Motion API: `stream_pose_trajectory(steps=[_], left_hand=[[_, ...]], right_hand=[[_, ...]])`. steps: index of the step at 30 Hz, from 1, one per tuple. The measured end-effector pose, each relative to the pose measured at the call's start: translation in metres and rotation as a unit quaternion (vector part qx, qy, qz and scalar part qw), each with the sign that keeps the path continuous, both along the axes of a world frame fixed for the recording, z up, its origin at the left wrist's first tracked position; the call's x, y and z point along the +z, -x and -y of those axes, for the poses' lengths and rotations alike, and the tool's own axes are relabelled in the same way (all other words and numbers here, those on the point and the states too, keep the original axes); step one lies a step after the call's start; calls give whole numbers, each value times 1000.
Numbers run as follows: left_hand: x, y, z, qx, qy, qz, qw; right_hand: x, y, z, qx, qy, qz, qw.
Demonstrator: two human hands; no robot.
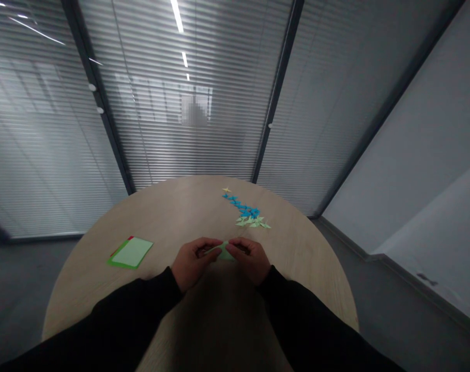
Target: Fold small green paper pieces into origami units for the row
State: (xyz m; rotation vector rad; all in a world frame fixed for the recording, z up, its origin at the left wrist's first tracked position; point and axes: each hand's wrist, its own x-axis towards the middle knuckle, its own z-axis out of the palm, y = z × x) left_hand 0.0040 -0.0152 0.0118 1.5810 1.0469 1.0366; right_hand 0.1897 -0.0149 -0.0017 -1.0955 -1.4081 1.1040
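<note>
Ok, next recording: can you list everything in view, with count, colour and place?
held paper: one, pale green, between the hands
paper stack: one, pale green top, bright green and red edges, table's left
pale green folded pieces: several, beyond right hand
blue folded pieces: several, behind those
yellow folded piece: one, far end
table: one, light wood, centre
blinds: several panels, grey, behind
dark frame bars: several, between panels
wall: pale grey, right
floor: grey, around table
sleeves: two, black
left hand; right hand: at held paper
</note>
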Motion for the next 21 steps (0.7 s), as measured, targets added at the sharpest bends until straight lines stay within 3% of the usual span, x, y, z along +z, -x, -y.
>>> stream_pose_trajectory(steps=[21], left_hand=[[5, 1, 0, 8, -20, -20, 1000]], right_hand=[[-2, 0, -1, 8, 5, 7, 1000]])
